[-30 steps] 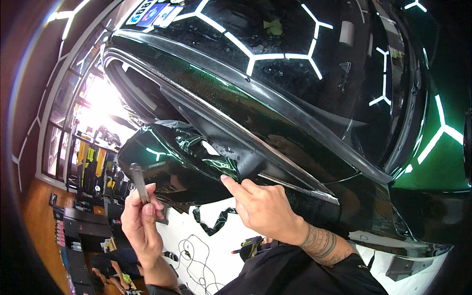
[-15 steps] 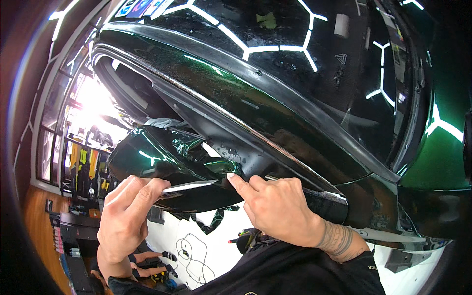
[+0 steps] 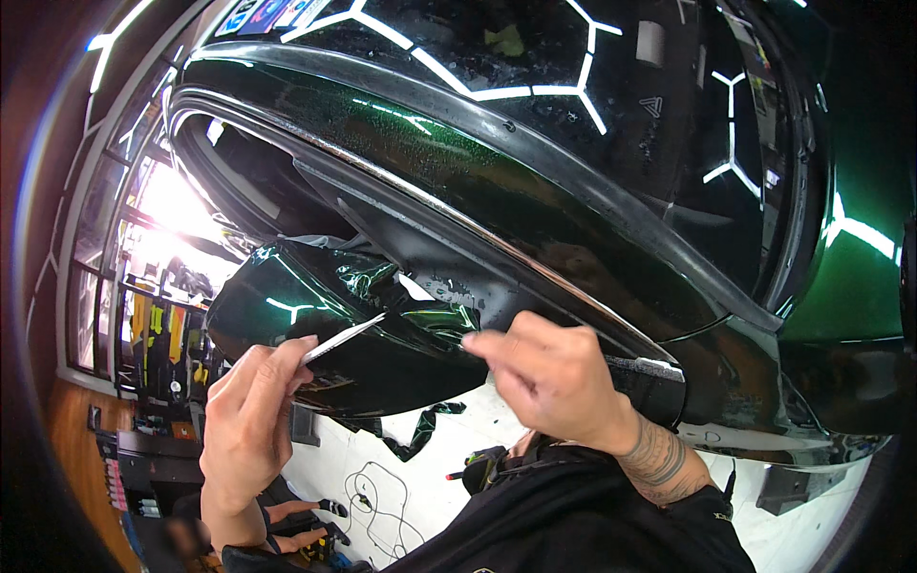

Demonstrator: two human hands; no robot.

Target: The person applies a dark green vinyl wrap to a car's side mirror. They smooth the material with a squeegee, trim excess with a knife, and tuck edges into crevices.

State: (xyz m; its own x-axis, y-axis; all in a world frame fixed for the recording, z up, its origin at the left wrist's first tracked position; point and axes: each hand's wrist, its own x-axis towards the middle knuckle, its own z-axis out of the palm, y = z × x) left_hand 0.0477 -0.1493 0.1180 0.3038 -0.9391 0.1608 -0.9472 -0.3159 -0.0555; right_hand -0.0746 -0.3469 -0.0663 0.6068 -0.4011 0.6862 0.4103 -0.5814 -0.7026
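Note:
A dark green car's side mirror is partly covered with crinkled glossy green wrap film. My left hand holds a thin silver knife pen-style, its tip at the film on the mirror's top. My right hand pinches the loose edge of the film beside the mirror base, fingers closed on it. The car's door and window frame arch above both hands, reflecting white hexagonal lights.
A scrap of green film hangs below the mirror. The white floor holds a thin cable and small tools. A bright window and shelves with items lie at the left. A person's hand is seen low on the floor at bottom left.
My left hand has come up from below to the mirror and now points the knife at the film. My right hand moved slightly along the film edge, still gripping it.

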